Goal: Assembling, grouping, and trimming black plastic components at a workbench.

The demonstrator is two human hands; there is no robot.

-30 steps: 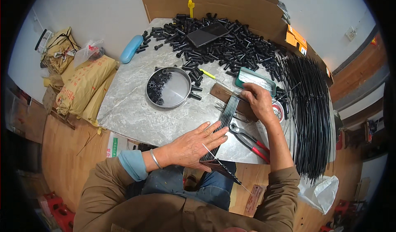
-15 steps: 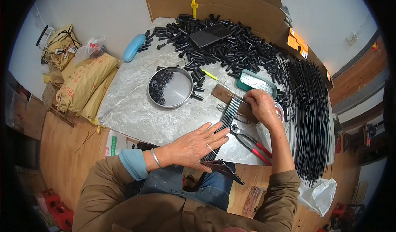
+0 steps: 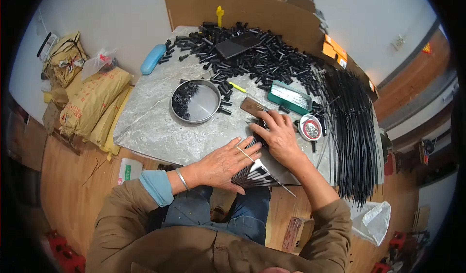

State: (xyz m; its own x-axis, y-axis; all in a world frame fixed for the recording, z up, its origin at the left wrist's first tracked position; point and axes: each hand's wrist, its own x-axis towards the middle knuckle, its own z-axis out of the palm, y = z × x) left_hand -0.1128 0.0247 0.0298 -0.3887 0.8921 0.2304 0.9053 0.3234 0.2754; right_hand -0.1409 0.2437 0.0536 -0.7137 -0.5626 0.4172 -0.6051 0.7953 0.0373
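My left hand lies across a fan of thin dark rods at the table's near edge, fingers stretched over them and thumb beneath. A thin pale stick slants across these fingers and over the rods. My right hand, fingers bent, is on the rods' far part, close to the left fingertips. Its fingertips and what they pinch are partly hidden. Just beyond it lies a flat brown wooden block, partly covered by the hand.
Black tubular pieces are heaped at the back, a dark phone on top. A round metal tin, a green tray and a small white bowl stand nearer. Long black rods lie along the right edge.
My right hand has moved nearer and left along the rods, toward my left hand. The rods have tilted, and the red-handled pliers are now covered by my right hand and arm.
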